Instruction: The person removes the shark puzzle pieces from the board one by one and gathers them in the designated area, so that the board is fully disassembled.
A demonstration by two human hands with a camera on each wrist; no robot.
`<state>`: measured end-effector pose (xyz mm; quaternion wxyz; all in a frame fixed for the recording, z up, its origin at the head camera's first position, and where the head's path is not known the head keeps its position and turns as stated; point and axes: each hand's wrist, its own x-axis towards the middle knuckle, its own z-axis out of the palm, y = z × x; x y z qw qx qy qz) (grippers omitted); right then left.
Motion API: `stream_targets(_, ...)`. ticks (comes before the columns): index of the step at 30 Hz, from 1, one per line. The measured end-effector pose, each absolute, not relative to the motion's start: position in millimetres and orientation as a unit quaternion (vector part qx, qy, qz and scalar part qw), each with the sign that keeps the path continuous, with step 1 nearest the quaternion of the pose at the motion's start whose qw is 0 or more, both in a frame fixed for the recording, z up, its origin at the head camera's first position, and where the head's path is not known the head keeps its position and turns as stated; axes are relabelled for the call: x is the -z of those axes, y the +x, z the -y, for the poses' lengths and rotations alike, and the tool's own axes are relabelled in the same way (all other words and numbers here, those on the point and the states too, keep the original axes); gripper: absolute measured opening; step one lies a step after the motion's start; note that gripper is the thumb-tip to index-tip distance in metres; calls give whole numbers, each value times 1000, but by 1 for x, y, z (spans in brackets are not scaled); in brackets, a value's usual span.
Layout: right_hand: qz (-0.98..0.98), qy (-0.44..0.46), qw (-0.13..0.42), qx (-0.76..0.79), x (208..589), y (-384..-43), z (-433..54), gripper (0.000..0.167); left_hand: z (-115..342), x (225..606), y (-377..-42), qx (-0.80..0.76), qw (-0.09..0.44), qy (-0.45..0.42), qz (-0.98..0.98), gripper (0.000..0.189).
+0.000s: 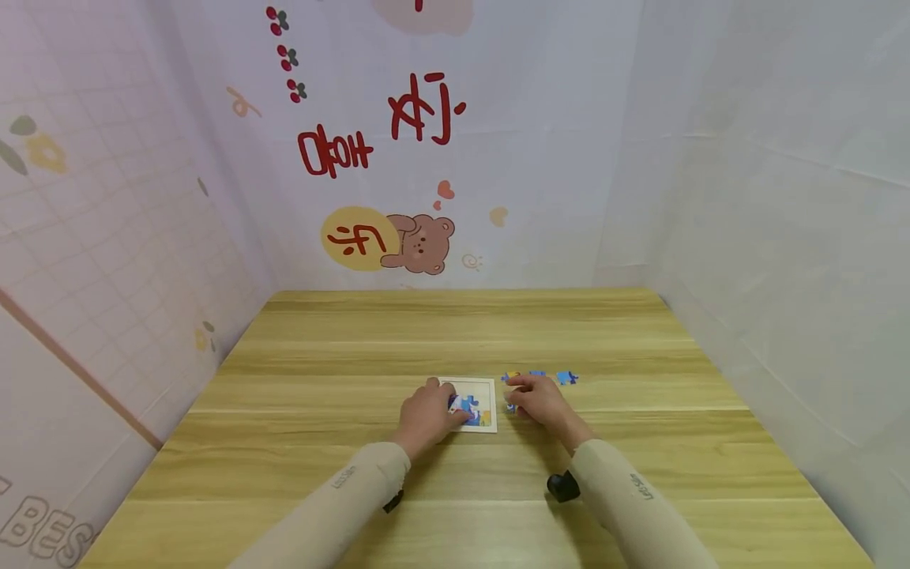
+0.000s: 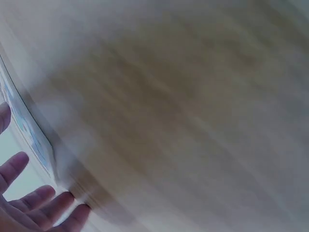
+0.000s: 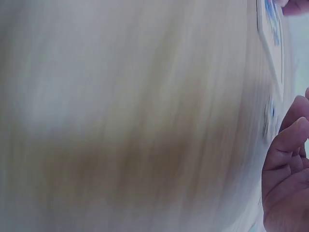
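Cream-coloured sleeves [image 1: 636, 506] reach in from the bottom of the head view, each with a small black device [image 1: 563, 487] below the cuff. Beyond the cuffs, the person's left hand [image 1: 426, 415] rests at the left side of a white-rimmed puzzle tray [image 1: 493, 407], its thumb over the lower part and the other fingers by the upper left corner; the left wrist view shows those fingers loose and spread, grasping nothing. Inside the tray, fitted pieces [image 1: 469, 403] in blue, white and yellow fill part of the lower area, while the upper strip shows pale backing. Just right of the tray, the right hand [image 1: 543, 403] hovers low with fingers bent; whether it pinches anything, I cannot tell. Under its fingertips lies 1 small blue-and-white jigsaw piece [image 1: 510, 408]. Farther back, 3 loose jigsaw pieces [image 1: 567, 378] form a row, the leftmost partly yellow, the others mostly blue. All this sits on a wood-grain table [image 1: 355, 340]. Behind it hangs a white backdrop [image 1: 554, 158] printed with red characters, 3 pairs of cherries and a brown cartoon bear [image 1: 430, 245] beside a yellow disc [image 1: 341, 221].
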<state>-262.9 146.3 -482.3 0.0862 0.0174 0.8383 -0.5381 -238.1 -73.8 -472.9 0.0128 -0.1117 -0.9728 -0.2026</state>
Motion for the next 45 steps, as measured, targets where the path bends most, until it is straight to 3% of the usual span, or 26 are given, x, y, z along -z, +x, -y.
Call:
stream_targets(12, -820, -26, 122, 558, 484, -252, -101, 31, 87, 487, -239, 192, 32, -134, 972, 49)
stream_targets(27, -824, -13, 148, 547, 484, -252, -97, 29, 84, 487, -242, 189, 32, -126, 973, 42)
stream_targets(45, -825, -24, 90, 558, 485, -255, -91, 13, 83, 487, -243, 184, 22, -121, 975, 44)
